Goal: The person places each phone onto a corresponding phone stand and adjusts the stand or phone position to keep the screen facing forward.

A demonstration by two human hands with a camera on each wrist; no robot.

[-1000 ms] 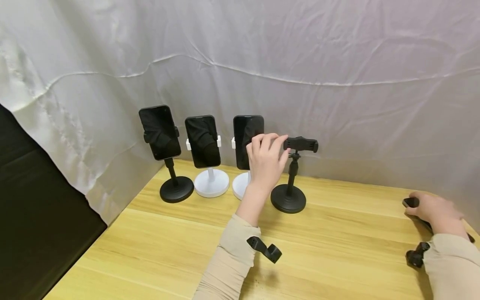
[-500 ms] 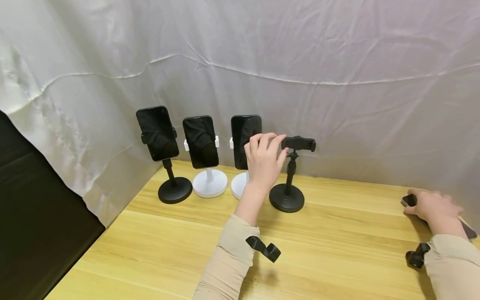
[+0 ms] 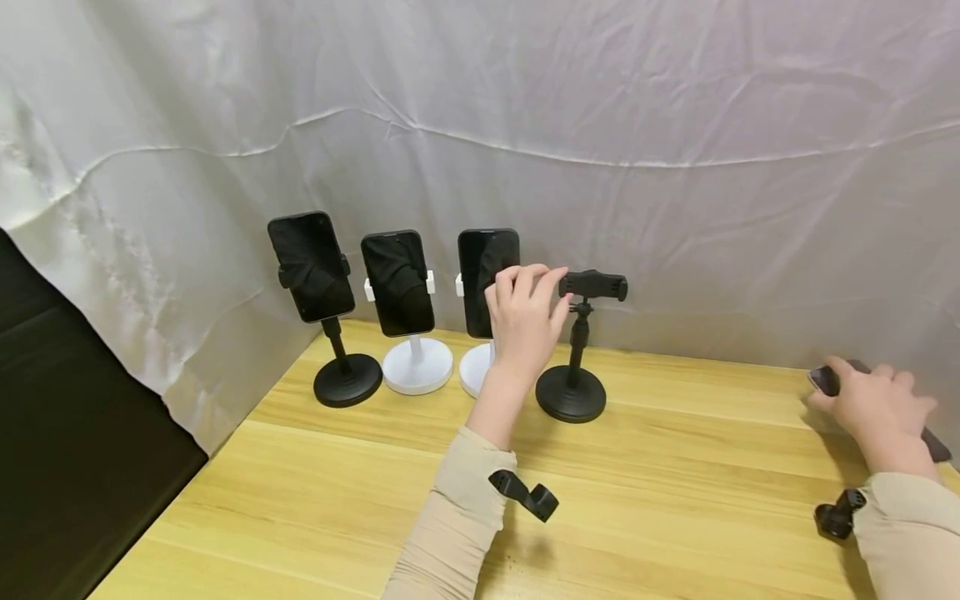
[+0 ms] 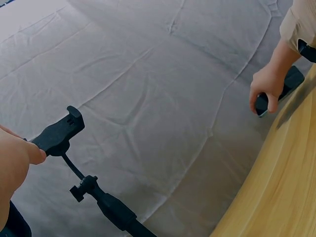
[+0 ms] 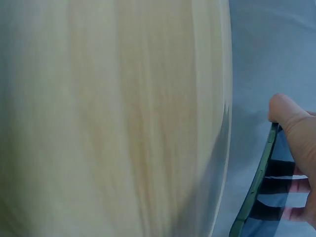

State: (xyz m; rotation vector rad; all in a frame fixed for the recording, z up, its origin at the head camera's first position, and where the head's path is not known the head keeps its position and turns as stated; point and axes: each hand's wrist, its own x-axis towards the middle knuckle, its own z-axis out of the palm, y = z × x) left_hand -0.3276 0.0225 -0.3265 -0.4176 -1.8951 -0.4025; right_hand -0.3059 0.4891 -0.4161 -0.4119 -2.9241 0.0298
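My left hand pinches the left end of a black phone clamp, which tops a black stand with a round base. The clamp carries no phone. At the far right, my right hand grips a dark smartphone from above, held tilted above the wooden table. In the right wrist view, the thumb lies on the smartphone's near edge, and the dark screen mirrors the fingers. The left wrist view also has the right hand around the smartphone.
Left of the black stand stand two white stands and another black stand, each holding an upright phone. My left hand partly covers the nearest phone. A grey cloth hangs behind the wooden table.
My right hand has raised the smartphone off the table at the right. The left hand keeps its pinch on the clamp; the whole head view has shifted slightly.
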